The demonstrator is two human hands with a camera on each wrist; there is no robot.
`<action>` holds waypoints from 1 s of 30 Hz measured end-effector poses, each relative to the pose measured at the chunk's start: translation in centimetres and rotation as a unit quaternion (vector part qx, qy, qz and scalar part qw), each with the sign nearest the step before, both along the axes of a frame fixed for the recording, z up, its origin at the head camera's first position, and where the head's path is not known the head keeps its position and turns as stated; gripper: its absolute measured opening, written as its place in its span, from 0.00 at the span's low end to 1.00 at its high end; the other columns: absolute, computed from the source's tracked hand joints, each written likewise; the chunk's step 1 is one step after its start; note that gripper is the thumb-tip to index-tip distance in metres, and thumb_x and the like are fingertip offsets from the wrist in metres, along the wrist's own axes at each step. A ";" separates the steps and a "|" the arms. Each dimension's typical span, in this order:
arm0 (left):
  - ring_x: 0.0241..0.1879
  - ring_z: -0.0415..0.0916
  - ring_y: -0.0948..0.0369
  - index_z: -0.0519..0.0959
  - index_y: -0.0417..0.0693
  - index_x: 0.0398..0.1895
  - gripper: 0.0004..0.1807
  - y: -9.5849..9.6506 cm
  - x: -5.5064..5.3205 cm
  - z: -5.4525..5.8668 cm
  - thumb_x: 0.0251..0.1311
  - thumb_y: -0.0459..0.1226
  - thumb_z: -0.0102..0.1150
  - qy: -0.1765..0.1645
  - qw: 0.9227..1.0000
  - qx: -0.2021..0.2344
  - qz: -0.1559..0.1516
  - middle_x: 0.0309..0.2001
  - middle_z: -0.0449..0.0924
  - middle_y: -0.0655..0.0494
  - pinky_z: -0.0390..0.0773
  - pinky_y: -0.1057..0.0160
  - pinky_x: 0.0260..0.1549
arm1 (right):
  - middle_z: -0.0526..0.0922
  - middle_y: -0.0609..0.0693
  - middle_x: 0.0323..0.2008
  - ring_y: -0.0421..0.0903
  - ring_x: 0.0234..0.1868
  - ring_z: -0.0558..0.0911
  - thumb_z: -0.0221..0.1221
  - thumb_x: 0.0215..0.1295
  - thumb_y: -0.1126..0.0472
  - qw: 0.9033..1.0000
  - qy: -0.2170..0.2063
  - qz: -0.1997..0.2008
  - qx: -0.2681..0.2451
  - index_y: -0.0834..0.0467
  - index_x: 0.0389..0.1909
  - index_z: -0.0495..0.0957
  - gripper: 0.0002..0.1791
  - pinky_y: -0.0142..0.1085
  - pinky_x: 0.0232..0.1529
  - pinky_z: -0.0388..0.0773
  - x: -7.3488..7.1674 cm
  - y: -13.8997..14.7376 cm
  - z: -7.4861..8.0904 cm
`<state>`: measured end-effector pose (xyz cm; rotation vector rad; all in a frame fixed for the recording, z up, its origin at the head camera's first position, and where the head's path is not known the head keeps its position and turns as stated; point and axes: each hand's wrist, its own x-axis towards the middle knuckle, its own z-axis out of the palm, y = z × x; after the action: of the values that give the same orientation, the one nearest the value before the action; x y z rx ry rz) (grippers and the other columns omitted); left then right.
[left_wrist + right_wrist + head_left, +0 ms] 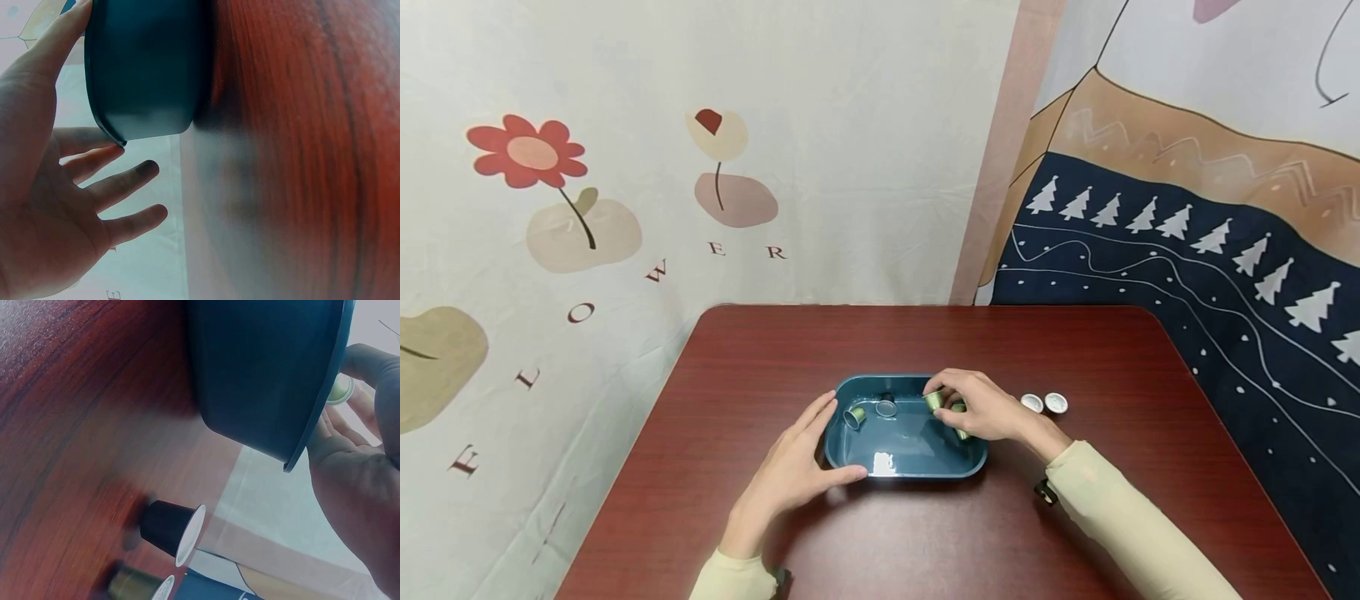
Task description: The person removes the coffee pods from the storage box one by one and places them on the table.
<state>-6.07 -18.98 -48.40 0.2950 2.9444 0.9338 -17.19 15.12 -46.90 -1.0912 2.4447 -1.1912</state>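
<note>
My right hand reaches over the right end of a blue tray and pinches a green coffee capsule. In the right wrist view part of that capsule shows between the fingers, past the tray rim. Another green capsule lies below this hand, partly hidden by it. My left hand touches the tray's left end, fingers spread and fairly straight, thumb at the near rim. Inside the tray's left half, a green capsule and a dark capsule lie tipped over.
Right of the tray, a black capsule and an olive capsule stand on the reddish wooden table, pale lids up. A printed cloth hangs behind the table's far edge.
</note>
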 end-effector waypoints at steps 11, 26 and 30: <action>0.85 0.69 0.41 0.62 0.45 0.91 0.69 -0.1 -0.1 -0.3 0.53 0.68 0.84 0.003 1.000 -0.001 -0.003 0.91 0.60 0.52 0.76 0.34 0.79 | 0.91 0.52 0.53 0.47 0.54 0.92 0.70 0.76 0.68 1.000 0.012 -0.002 -0.012 0.61 0.60 0.85 0.15 0.43 0.61 0.93 -0.1 0.5 -0.5; 0.85 0.69 0.41 0.62 0.46 0.91 0.69 -0.1 -0.3 -0.2 0.54 0.70 0.82 -0.002 1.000 0.000 -0.004 0.92 0.59 0.54 0.76 0.34 0.79 | 0.92 0.51 0.51 0.47 0.52 0.92 0.70 0.78 0.67 0.999 0.032 -0.016 -0.027 0.61 0.56 0.87 0.10 0.47 0.61 0.93 -0.3 1.0 -0.7; 0.85 0.70 0.42 0.62 0.45 0.91 0.69 -0.1 -0.3 -0.3 0.54 0.71 0.81 -0.002 1.000 -0.004 -0.005 0.92 0.59 0.54 0.76 0.34 0.79 | 0.92 0.53 0.52 0.47 0.53 0.92 0.70 0.78 0.67 0.999 0.032 -0.020 -0.026 0.61 0.55 0.87 0.10 0.47 0.62 0.92 -0.3 1.2 -0.8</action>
<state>-6.38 -19.12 -48.69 0.3070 2.9401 0.9203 -17.51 16.37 -47.69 -1.1162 2.5067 -1.2563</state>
